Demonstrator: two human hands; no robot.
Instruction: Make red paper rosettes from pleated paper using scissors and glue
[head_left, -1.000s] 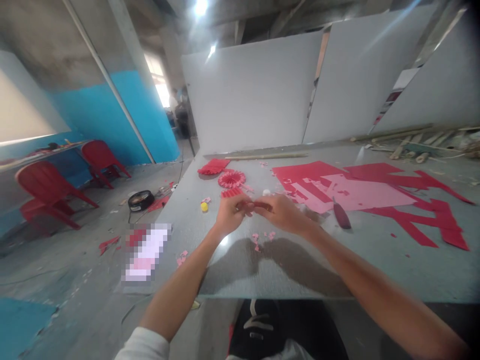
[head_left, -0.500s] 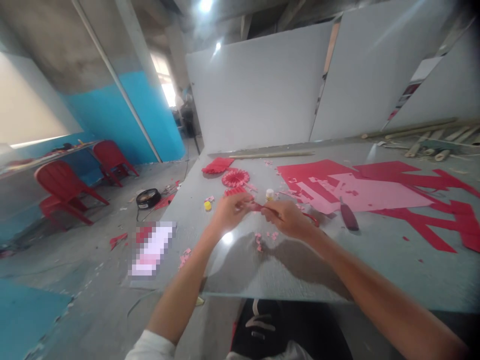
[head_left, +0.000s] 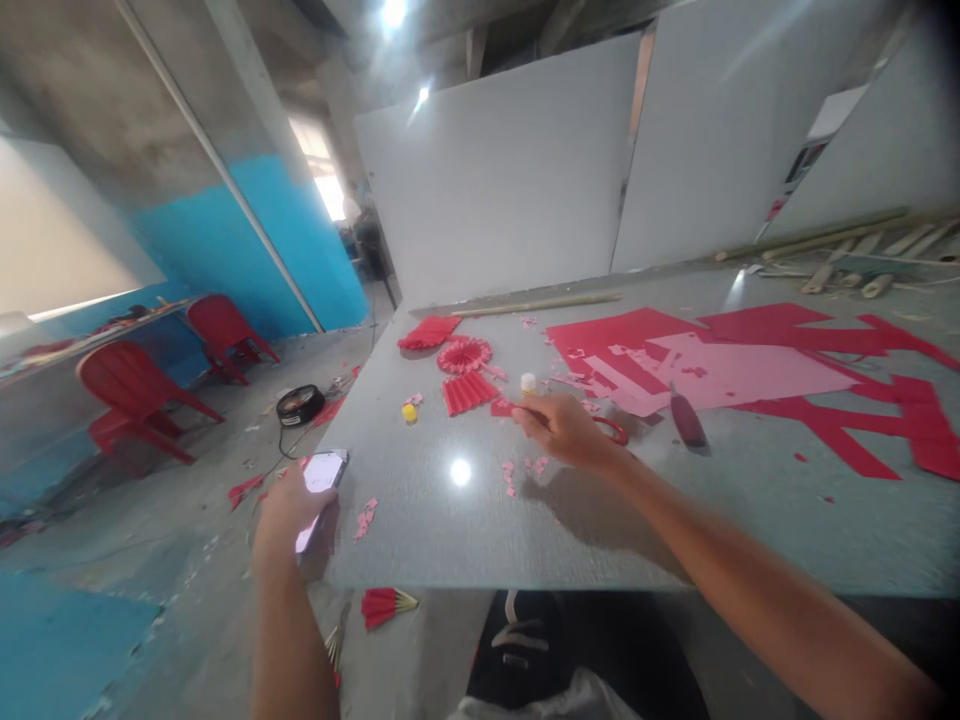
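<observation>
My left hand (head_left: 289, 510) has closed around a phone (head_left: 321, 480) with a lit screen at the table's near left corner. My right hand (head_left: 564, 428) rests on the grey table (head_left: 465, 520), its fingers pinched on a small red paper piece (head_left: 504, 407). Red-handled scissors (head_left: 611, 430) lie just behind that hand. A folded red paper fan (head_left: 469, 392) lies just left of the right hand's fingertips. Behind it are a round red rosette (head_left: 463, 355) and a small glue bottle (head_left: 528, 383).
Large red and pink paper sheets (head_left: 720, 370) cover the table's right side, with a dark knife (head_left: 686, 418) on them. Pink scraps (head_left: 525, 470) and a yellow cap (head_left: 409, 411) lie on the table. A red fan (head_left: 386, 605) lies on the floor. Red chairs (head_left: 135, 395) stand at left.
My left hand has left the red paper piece and moved down-left to the table corner, where it has taken hold of the phone. My right hand stays put with the paper piece.
</observation>
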